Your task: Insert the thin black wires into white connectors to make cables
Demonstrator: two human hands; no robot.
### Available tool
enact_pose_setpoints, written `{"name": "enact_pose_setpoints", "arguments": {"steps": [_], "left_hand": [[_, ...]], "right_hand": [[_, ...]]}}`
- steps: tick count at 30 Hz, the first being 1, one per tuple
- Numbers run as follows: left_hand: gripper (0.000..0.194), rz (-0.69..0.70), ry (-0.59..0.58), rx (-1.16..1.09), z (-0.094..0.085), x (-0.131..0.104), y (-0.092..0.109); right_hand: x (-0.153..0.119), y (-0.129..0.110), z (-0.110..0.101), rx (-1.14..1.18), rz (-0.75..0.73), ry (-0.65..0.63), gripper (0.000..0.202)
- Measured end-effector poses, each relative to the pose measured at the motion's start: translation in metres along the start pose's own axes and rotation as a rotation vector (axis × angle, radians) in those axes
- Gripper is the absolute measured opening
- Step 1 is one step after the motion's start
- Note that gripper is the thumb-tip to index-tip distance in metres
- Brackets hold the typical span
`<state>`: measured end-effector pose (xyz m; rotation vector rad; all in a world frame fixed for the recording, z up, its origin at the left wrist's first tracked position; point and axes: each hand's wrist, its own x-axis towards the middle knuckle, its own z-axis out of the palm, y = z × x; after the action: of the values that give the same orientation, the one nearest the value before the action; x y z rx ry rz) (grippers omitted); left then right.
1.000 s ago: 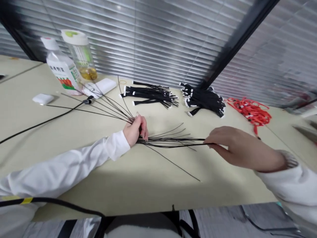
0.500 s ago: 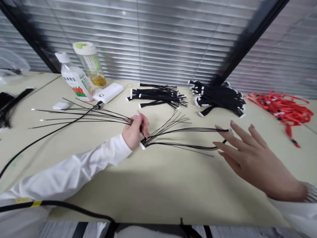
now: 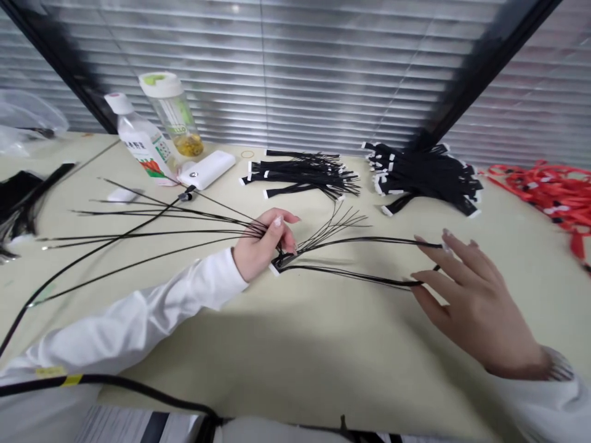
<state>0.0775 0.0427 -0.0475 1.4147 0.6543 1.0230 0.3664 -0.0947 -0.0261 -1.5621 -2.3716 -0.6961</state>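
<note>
Seemingly light, springy and easily kinked, the wires (image 3: 369, 238) stretch over the table (image 3: 341, 369) through the left hand (image 3: 261, 246), curled around them, to the right hand (image 3: 475, 307), fingers spread among strands; best hold, probably, beside the white plug (image 3: 274, 269).

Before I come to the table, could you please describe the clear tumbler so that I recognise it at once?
Find the window blinds behind the table and look left, beyond the left hand. A white-capped drink bottle stands there, with the clear tumbler just to its right. Unlike that bottle, the tumbler has a green-and-white lid and yellow contents.
</note>
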Motion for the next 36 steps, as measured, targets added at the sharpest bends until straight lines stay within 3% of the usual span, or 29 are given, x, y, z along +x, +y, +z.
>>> {"name": "enact_pose_setpoints", "arguments": {"steps": [5, 10, 13, 20, 28, 36], "left_hand": [[0.047, -0.097, 0.052, 0.121, -0.008, -0.001, -0.001], [0.042, -0.197, -0.020, 0.424, -0.020, -0.003, 0.004], [0.042, -0.183, -0.016, 0.462, -0.022, -0.005, 0.009], [0.042, -0.028, 0.198, 0.339, -0.021, -0.010, 0.016], [0.045, -0.161, 0.239, 0.180, -0.024, -0.025, 0.024], [0.045, -0.005, 0.345, -0.087, -0.020, -0.029, 0.011]], "right_hand": [[0.009, -0.003, -0.003, 0.002, 0.028, 0.002, 0.008], [0.010, -0.007, -0.004, 0.005, 0.050, -0.013, 0.009], [0.011, -0.011, -0.005, 0.004, 0.072, -0.022, 0.010], [0.016, -0.025, -0.018, -0.032, 0.127, -0.044, 0.013], [0.016, -0.037, -0.031, -0.057, 0.156, -0.050, 0.014], [0.022, -0.052, -0.035, -0.004, 0.149, -0.094, 0.017]]}}
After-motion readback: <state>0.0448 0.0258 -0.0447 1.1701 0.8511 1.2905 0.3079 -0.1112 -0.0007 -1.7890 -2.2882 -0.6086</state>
